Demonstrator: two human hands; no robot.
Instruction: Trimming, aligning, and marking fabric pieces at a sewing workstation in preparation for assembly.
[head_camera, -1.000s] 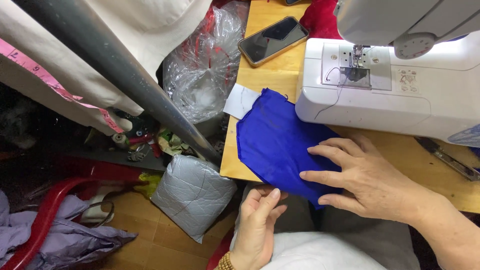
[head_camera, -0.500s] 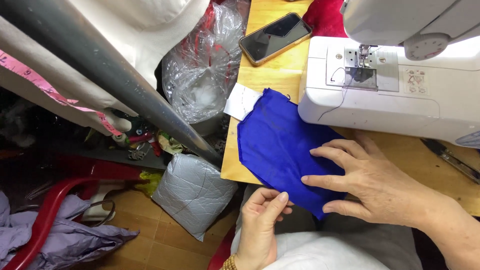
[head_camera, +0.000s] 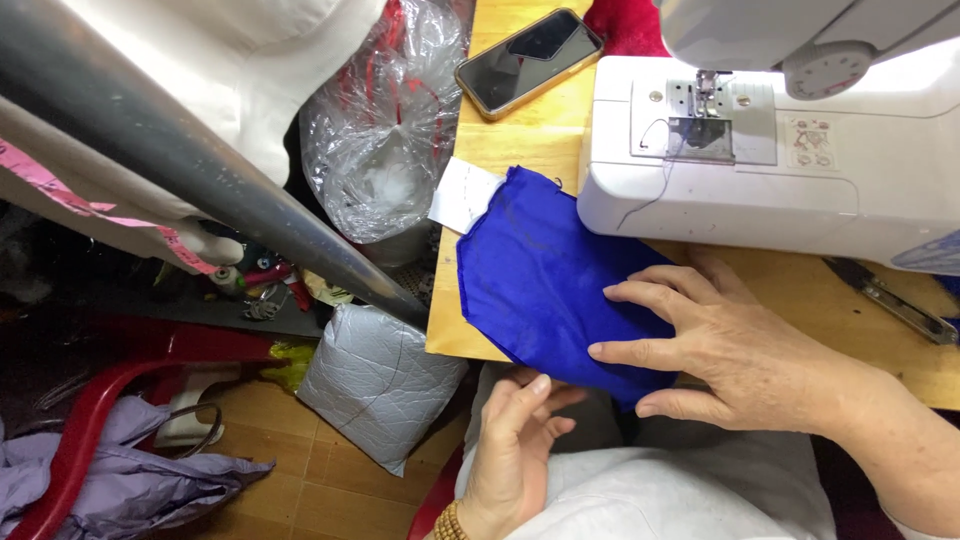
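A piece of royal blue fabric (head_camera: 540, 275) lies on the wooden table (head_camera: 530, 130), its lower edge hanging over the table's front. My right hand (head_camera: 730, 345) rests flat on its right side, fingers spread. Below the table edge, my left hand (head_camera: 515, 445) reaches up with its fingertips at the fabric's hanging edge; whether it pinches the cloth is unclear. A white sewing machine (head_camera: 780, 165) stands just behind the fabric, its needle area (head_camera: 705, 110) visible with loose thread trailing.
A dark phone (head_camera: 528, 62) lies at the table's far left, near red cloth (head_camera: 625, 25). White paper (head_camera: 462, 195) peeks from under the fabric. Snips (head_camera: 890, 300) lie right. On the floor: a clear plastic bag (head_camera: 385, 130), grey parcel (head_camera: 375, 385), red chair (head_camera: 90, 410), purple cloth (head_camera: 120, 485), metal pole (head_camera: 200, 170).
My left hand has shifted slightly under the fabric's hanging edge. My right hand stays flat on the blue fabric. The view has tilted a little.
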